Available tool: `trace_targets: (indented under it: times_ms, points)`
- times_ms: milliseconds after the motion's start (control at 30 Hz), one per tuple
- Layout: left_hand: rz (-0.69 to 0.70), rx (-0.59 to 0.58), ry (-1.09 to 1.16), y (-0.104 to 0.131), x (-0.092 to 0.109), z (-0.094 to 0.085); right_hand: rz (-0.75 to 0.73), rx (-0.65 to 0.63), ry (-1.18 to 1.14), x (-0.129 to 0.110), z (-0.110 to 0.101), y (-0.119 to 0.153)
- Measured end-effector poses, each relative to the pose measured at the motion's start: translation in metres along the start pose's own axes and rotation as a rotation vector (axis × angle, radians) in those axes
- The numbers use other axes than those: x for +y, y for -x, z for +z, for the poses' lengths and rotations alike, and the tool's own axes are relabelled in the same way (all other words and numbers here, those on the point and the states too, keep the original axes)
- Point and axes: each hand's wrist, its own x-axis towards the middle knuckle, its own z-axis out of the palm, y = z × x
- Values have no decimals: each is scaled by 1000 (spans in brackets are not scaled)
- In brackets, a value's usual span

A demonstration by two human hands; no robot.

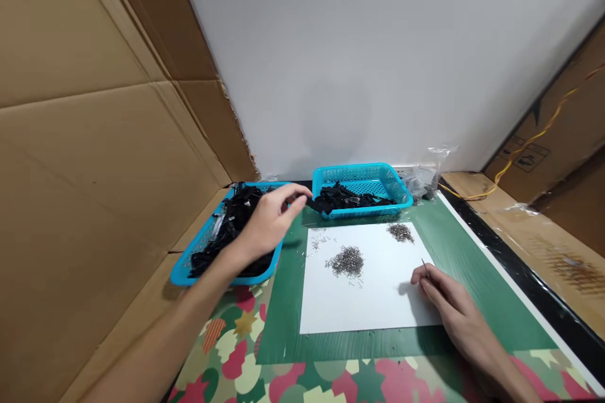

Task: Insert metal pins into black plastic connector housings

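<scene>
My left hand (271,217) pinches a small black piece (320,204) between thumb and fingers, at the left corner of the farther blue basket (401,196). What kind of piece it is I cannot make out. Over the right edge of a white sheet (378,308), my right hand (447,296) is closed on a thin, dark, pointed tool (425,268), its tip upward; the rest of it is hidden in the fingers. On the sheet lie a larger pile of tiny metal pieces (348,261) and a smaller pile (400,232) near the far right corner.
Beneath my left arm stands another blue basket (177,274), full of black pieces (231,214). Clear plastic bags (423,182) sit beside the farther basket. A green mat (283,327) underlies the sheet. Cardboard (94,170) walls the left, a white wall (331,63) the back.
</scene>
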Motion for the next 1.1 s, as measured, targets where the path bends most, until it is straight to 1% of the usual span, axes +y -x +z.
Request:
trace_targets:
  times_ms: [100,167,200,267,333,400,467,567,633,700,767,833,1000,1100]
  points:
    - [-53,-221,263,21,9,39,15,8,69,-2,-5,-7]
    - [-34,-329,316,35,10,63,3,4,109,-6,-4,-11]
    - [-35,-344,337,42,9,74,-6,-5,130,-9,-2,-12]
    - [-87,-341,442,53,8,91,-21,-35,184,-15,4,-17]
    - [-172,-319,615,63,8,103,-34,-43,237,-17,8,-24]
    - [-266,-295,814,70,8,112,-38,7,287,-14,6,-34]
    - [-344,-314,1018,74,7,116,-46,49,297,-7,-5,-46]
    - [-415,-407,1234,76,4,118,-42,88,285,3,-29,-64]
    - [-462,-420,1271,75,3,116,-49,106,336,6,-43,-75]
    - [-497,-408,1259,75,2,113,-53,129,439,6,-52,-82]
    - [-493,-416,1230,75,2,110,-39,110,481,4,-55,-87]
    - [-466,-442,1211,75,3,108,-24,101,494,4,-52,-88]
    - [-410,-551,1194,80,1,111,-7,127,490,9,-44,-89]
    - [-341,-530,1155,83,2,115,1,128,448,10,-44,-88]
